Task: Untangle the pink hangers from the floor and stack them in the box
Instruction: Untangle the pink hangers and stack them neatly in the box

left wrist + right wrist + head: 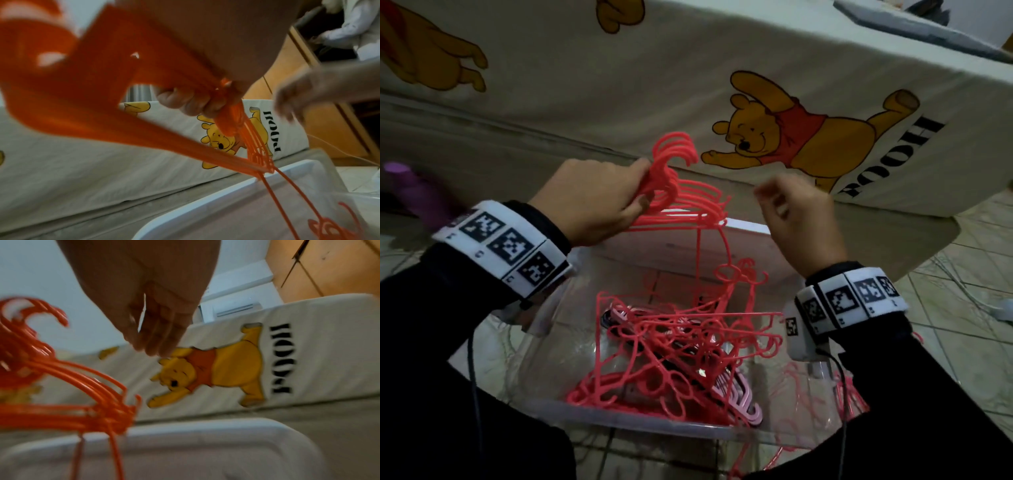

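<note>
The head camera looks steeply down over both forearms onto the left hand point(592, 202), the right hand point(803, 219) and the clear box point(722, 426) beneath them. Each wrist camera sits close under its palm, looking out along the fingers, blurred by nearness. All three share the bundle of hangers point(681, 192) and the bear-printed sheet point(571, 89) beyond the hands.

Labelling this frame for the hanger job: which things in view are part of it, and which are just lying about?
Part of the job:
- left hand, gripping the bunch of hangers
- right hand, holding nothing
- tangled hangers in the clear box

Lying about:
- Pooh-print sheet
- purple object
- tiled floor
</note>
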`<act>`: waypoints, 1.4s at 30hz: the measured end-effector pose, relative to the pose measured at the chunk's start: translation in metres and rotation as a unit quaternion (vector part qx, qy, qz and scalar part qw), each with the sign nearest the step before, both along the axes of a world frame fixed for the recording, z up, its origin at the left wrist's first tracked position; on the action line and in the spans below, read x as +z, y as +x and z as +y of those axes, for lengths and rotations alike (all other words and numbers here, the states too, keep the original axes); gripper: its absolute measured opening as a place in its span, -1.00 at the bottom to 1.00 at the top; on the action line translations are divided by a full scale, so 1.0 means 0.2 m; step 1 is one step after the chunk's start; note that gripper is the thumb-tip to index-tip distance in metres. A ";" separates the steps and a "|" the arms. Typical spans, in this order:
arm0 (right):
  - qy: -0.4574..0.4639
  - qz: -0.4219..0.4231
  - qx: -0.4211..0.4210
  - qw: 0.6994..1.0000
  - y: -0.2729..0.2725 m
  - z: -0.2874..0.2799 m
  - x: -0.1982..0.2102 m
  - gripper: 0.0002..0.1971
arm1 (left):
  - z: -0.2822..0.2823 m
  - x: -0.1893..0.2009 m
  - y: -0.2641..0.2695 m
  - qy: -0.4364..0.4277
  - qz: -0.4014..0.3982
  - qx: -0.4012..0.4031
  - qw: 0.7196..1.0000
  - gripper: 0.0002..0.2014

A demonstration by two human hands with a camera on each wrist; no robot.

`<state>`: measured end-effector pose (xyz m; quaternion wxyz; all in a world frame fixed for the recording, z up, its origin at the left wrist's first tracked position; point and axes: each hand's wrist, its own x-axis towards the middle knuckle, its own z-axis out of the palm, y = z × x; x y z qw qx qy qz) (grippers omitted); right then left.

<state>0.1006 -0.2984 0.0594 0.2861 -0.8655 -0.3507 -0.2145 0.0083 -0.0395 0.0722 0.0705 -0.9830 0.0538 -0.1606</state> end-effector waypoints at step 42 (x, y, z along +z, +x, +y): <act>-0.072 0.180 -0.058 0.979 -0.02 0.04 -0.23 -0.84 | 0.15 0.14 0.02 -0.015 0.014 0.011 1.000 -0.20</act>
